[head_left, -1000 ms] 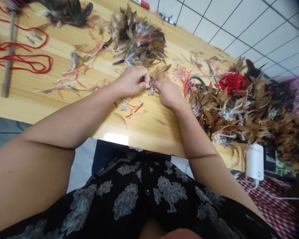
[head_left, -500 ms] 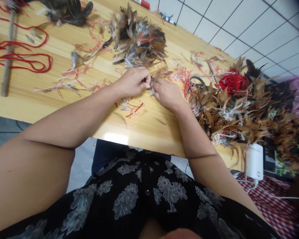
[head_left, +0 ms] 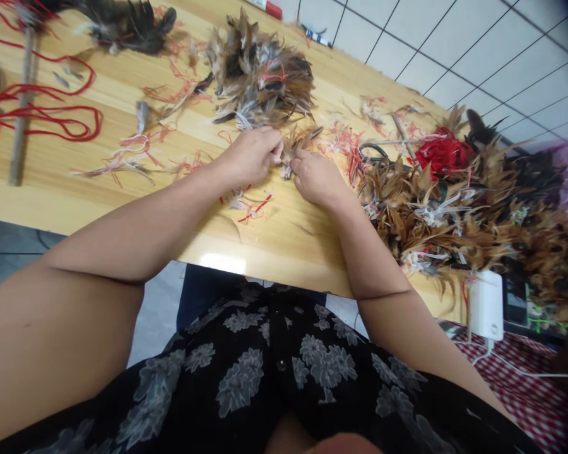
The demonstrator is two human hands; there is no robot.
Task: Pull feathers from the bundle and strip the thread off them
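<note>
My left hand (head_left: 250, 156) and my right hand (head_left: 317, 177) meet over the wooden table (head_left: 284, 233), both pinched on a small bunch of brown feathers (head_left: 297, 142). The feather tips fan out away from me; the quill ends sit between my fingertips. A heap of brown and grey feathers (head_left: 260, 79) lies just beyond my hands. A bigger pile of brown feathers (head_left: 435, 214) spreads to the right of my right hand.
Red and white string scraps (head_left: 248, 205) litter the table by my hands. Red cord loops (head_left: 52, 113) and a stick (head_left: 21, 107) lie far left. Scissors (head_left: 376, 153) and a red string ball (head_left: 445, 154) sit right. A white charger (head_left: 485, 306) hangs at the table edge.
My hands have stayed together on the feather bunch, with only small finger movements. The bunch's tips shifted slightly between frames.
</note>
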